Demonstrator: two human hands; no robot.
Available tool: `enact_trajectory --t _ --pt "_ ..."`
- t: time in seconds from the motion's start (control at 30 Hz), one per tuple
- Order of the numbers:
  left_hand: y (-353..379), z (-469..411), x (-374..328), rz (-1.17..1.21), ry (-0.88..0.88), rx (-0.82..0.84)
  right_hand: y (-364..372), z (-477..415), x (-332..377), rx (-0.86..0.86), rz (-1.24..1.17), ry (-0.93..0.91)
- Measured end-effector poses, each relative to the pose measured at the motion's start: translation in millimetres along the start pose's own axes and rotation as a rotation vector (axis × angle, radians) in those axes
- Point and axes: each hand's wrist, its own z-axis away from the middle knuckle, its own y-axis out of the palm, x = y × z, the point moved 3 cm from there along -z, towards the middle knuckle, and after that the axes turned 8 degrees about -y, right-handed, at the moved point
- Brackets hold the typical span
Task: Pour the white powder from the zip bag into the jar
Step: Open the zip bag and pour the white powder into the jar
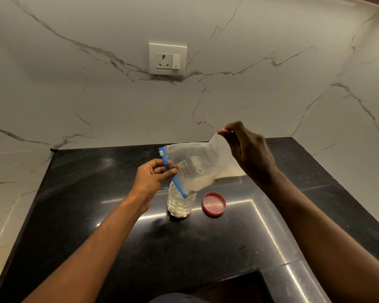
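The left hand [155,174] is pinching the zip bag [197,167] by its blue mouth just above the jar [179,203], while the right hand [247,154] is pinching its raised far corner, slanting the bag down leftward.

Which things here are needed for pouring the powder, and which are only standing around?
Needed: zip bag, jar, white powder, left hand, right hand.
Not in use: red lid on the counter, wall socket.

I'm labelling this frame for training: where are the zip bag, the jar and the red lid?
zip bag [197,162]: head view, on its clear printed side.
jar [179,206]: head view, on its powder-filled wall.
red lid [214,203]: head view, on its inner face.
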Motion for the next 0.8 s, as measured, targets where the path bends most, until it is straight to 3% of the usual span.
enact_trajectory --t 0.8 --pt "-0.3 -3.8 5.8 0.018 0.001 -0.017 6.8 -0.8 -7.0 -0.035 0.000 -0.057"
